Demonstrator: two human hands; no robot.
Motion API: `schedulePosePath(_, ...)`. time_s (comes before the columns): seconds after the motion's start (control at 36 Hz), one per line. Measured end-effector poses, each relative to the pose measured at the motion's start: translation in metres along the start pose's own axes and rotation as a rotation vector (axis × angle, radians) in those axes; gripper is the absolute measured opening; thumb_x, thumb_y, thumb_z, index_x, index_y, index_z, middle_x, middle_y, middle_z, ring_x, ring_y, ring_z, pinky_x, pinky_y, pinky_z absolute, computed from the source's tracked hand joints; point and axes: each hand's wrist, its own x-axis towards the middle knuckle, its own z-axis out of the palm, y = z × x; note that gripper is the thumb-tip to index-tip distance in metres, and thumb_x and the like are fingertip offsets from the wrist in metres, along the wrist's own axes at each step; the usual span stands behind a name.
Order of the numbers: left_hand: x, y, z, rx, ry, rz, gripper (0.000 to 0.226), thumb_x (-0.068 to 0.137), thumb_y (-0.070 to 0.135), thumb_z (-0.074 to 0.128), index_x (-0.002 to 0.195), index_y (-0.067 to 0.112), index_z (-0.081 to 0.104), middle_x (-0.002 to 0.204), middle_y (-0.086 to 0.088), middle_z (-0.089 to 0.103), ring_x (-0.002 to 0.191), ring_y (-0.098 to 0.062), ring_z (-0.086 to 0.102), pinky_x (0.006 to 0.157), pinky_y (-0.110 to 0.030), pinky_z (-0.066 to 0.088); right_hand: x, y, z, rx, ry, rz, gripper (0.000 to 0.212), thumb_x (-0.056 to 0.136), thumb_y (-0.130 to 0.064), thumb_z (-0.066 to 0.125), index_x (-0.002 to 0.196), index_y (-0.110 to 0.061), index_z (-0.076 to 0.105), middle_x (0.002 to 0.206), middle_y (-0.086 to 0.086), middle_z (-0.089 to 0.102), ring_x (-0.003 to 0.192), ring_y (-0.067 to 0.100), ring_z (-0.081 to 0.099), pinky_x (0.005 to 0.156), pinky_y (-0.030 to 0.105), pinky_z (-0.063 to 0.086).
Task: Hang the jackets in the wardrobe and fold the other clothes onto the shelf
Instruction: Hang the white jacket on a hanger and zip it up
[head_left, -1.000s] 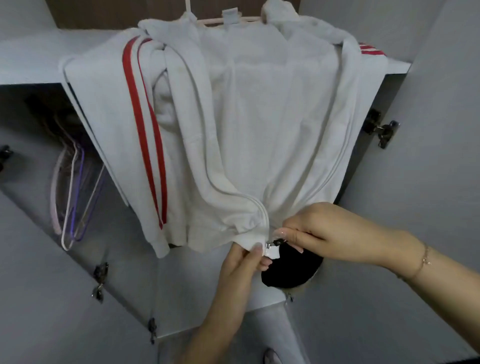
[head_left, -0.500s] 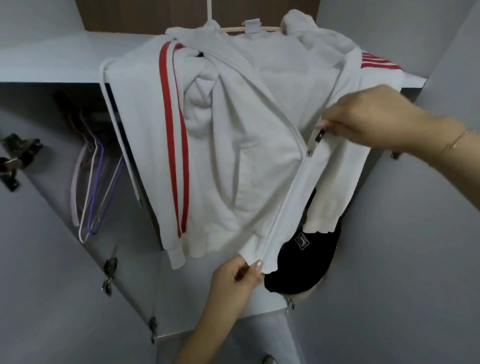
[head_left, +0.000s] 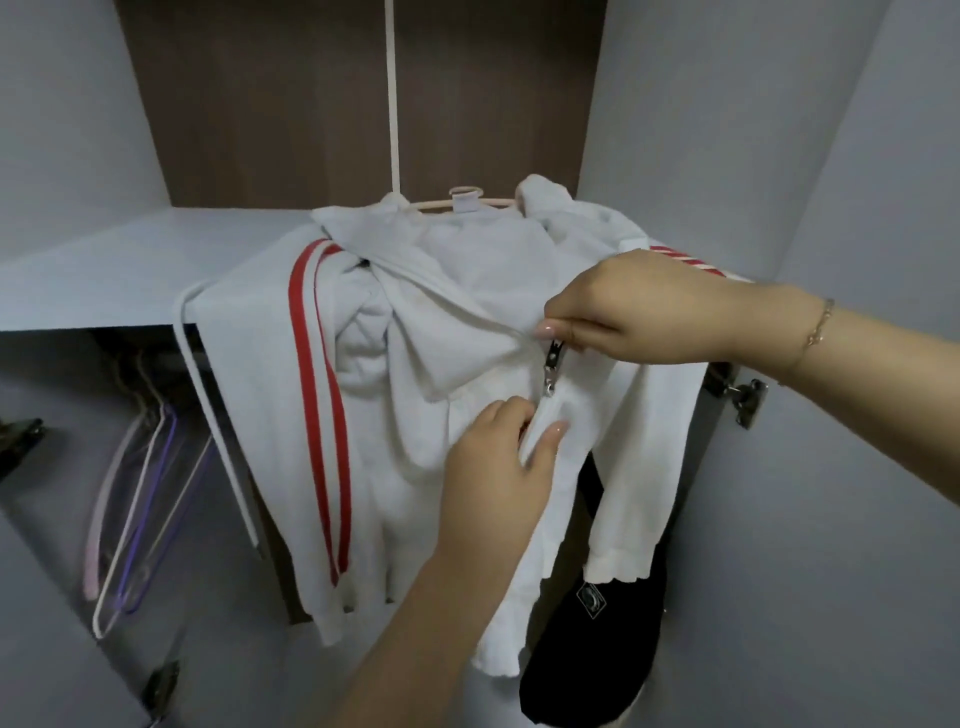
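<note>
White jacket (head_left: 467, 332), frame centre, on hanger (head_left: 467, 203): my right hand (head_left: 623, 312) pinches zipper pull (head_left: 551, 358); my left hand (head_left: 498, 457) pinches the closed placket taut.

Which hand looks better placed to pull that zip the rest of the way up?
The right hand: it already pinches the dark metal zip pull on the white red-striped zip-up jacket. The left hand grips the fabric just below, steadying it.

hanger (head_left: 470, 203) mostly buried under white jacket (head_left: 467, 332) collar, black item (head_left: 602, 649) half covered by jacket hem and sleeve, its logo too small to read, spare hangers (head_left: 135, 499) tops lost in shadow, both forearms cut by frame edge
</note>
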Motion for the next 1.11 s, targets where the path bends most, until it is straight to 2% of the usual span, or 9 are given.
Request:
schedulePosePath(0.14,-0.01,-0.01,-0.009,-0.069,0.062,0.049,0.029,0.088,0.036,0.064,0.072,0.012,0.06,0.065,0.006,0.056,0.066,-0.014,0.054,0.061,-0.021,0.042,0.01,0.029,-0.008,0.071,-0.036,0.052,0.058,0.082,-0.067,0.011,0.07,-0.026,0.05,0.069,-0.011,0.061,0.065,0.013,0.052,0.062,0.03,0.037)
schedulePosePath(0.25,-0.009,-0.02,-0.019,-0.051,0.022,0.02,0.046,0.084,0.052,0.055,0.065,0.009,0.052,0.062,0.0,0.05,0.064,-0.017,0.05,0.057,-0.02,0.038,0.024,0.058,-0.011,0.016,0.022,0.086,0.05,0.092,-0.057,0.028,0.07,-0.021,0.055,0.055,-0.015,0.049,0.056,0.012,0.045,0.051,0.025,0.027)
schedulePosePath(0.42,-0.012,-0.04,-0.025,-0.028,-0.118,-0.042,0.043,0.083,0.057,0.058,0.06,0.023,0.045,0.059,0.006,0.043,0.057,-0.009,0.045,0.056,-0.016,0.034,0.048,0.113,-0.013,-0.254,0.227,0.206,0.048,0.101,-0.04,0.036,0.077,-0.007,0.06,0.065,0.01,0.056,0.062,0.032,0.045,0.059,0.031,0.028)
schedulePosePath(0.56,-0.003,-0.042,-0.024,0.033,-0.165,-0.099,0.018,0.088,0.048,0.059,0.097,0.033,0.061,0.088,0.016,0.063,0.081,-0.002,0.06,0.073,-0.021,0.05,0.056,0.124,0.004,-0.073,0.179,0.279,0.042,0.102,-0.038,0.038,0.068,-0.015,0.047,0.056,-0.009,0.038,0.053,0.017,0.037,0.053,0.03,0.024)
schedulePosePath(0.61,0.014,-0.031,-0.021,0.009,-0.133,-0.114,0.024,0.089,0.046,0.06,0.112,0.043,0.053,0.098,0.023,0.061,0.09,0.004,0.059,0.078,-0.017,0.05,0.057,0.125,0.006,-0.007,0.207,0.263,0.042,0.102,-0.039,0.038,0.065,-0.02,0.045,0.057,-0.013,0.039,0.053,0.006,0.037,0.05,0.026,0.023)
schedulePosePath(0.69,0.053,-0.01,-0.016,0.066,0.018,0.01,0.036,0.089,0.038,0.065,0.123,0.032,0.053,0.097,0.02,0.058,0.085,0.0,0.058,0.076,-0.018,0.051,0.059,0.127,0.001,0.069,0.186,0.242,0.041,0.101,-0.042,0.037,0.065,-0.024,0.048,0.058,-0.012,0.046,0.055,0.007,0.043,0.05,0.027,0.03)
schedulePosePath(0.78,0.099,0.013,-0.013,0.119,0.143,0.121,0.028,0.089,0.036,0.065,0.114,0.024,0.059,0.096,0.012,0.058,0.083,-0.003,0.055,0.075,-0.02,0.049,0.062,0.127,-0.008,0.062,0.153,0.199,0.042,0.101,-0.04,0.038,0.076,-0.015,0.059,0.066,-0.003,0.055,0.061,0.015,0.049,0.059,0.036,0.042)
schedulePosePath(0.89,0.15,0.03,-0.001,0.162,0.125,0.018,0.037,0.084,0.05,0.066,0.103,0.021,0.056,0.094,0.009,0.057,0.087,-0.009,0.053,0.075,-0.023,0.042,0.069,0.129,-0.018,0.007,0.15,0.142,0.038,0.102,-0.038,0.039,0.073,-0.021,0.057,0.066,-0.006,0.057,0.06,0.01,0.048,0.063,0.036,0.044)
schedulePosePath(1.11,0.159,0.018,0.008,0.032,0.207,-0.029,0.033,0.088,0.036,0.064,0.065,0.02,0.046,0.056,0.009,0.043,0.057,-0.007,0.043,0.053,-0.019,0.033,0.103,0.157,-0.004,-0.056,0.155,0.092,0.034,0.102,-0.039,0.04,0.072,-0.027,0.048,0.062,-0.017,0.046,0.058,0.01,0.041,0.075,0.034,0.045)
